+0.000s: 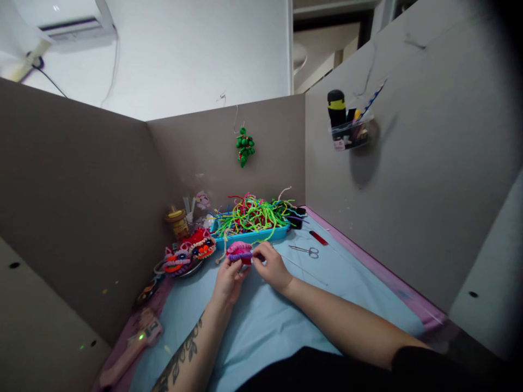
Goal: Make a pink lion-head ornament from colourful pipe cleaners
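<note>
A small craft piece of pink and purple pipe cleaners (239, 251), with some red at its lower edge, is held over the middle of the table. My left hand (229, 282) grips it from below and the left, thumb on its front. At its right edge, the fingers of my right hand (271, 265) are pinched together on it; what lies between the fingertips is mostly hidden. Just behind stands a blue tray (253, 236) heaped with loose pipe cleaners (257, 215), mostly green. One light green strand trails near my right hand.
Scissors (305, 250) and a red strip (318, 238) lie to the right. At left are a bowl (192, 270) with finished fuzzy pieces, a brown-and-yellow cup (177, 223) and a pink glue gun (139, 343). Grey panels (269, 141) enclose the table.
</note>
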A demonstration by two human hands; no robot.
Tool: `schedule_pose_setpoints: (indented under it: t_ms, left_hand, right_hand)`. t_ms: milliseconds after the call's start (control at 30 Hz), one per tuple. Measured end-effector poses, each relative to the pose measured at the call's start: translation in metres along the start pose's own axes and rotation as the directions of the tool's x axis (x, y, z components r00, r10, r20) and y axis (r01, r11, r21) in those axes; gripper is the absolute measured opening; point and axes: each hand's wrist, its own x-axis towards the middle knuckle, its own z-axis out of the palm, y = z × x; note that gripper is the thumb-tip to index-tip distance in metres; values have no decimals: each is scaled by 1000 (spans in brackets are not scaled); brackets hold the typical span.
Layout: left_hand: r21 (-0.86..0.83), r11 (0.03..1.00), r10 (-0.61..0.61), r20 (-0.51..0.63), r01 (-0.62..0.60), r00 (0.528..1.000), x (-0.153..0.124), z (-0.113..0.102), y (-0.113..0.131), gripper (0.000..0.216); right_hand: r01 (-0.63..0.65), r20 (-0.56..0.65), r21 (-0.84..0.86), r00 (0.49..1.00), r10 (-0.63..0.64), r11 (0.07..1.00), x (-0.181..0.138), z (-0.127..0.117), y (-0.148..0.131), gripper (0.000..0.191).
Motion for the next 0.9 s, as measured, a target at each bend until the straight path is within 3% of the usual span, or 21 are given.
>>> schedule_pose_setpoints:
  t_ms: [167, 333, 567, 767, 900]
  left_hand:
    - [94, 994, 55, -13, -54, 998, -5, 8, -2, 41]
    - [179, 973, 159, -63, -146, 985, 1, 4, -11, 40]
    - [359, 875, 356, -26, -324, 934, 7, -4, -17, 31]
    - [443, 832, 365, 13, -333, 931, 6, -4, -16, 24]
    - [440, 847, 334, -4, -298, 943, 6, -3, -18, 17]
  right_hand:
    - [-35, 101, 34, 994, 31, 999, -5, 5, 1, 33]
    - [61, 162, 45, 984, -68, 997, -8, 4, -6, 48]
    - [103, 158, 29, 982, -106, 994, -9, 10, -11, 32]
    - [143, 129, -113, 983, -128, 983, -4, 7, -7, 14]
    - [166, 74, -194, 985, -154, 967, -2, 3, -5, 14]
